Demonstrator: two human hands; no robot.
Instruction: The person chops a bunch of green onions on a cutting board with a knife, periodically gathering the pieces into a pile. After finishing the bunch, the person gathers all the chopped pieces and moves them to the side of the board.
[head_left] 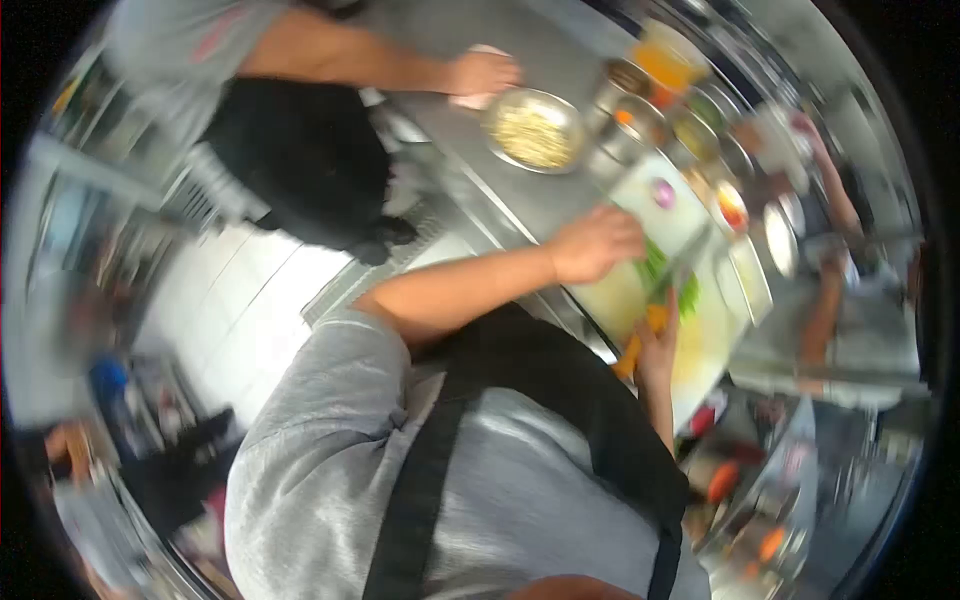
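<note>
The greens [668, 272] lie on the white board [705, 350]; they look soft, light and bendy, best held in a bunch; the left hand [595, 243] presses them down, fingers curled together; the right hand [657, 345] grips the knife [630, 356] tight; a bowl [533, 130] sits well apart.
</note>
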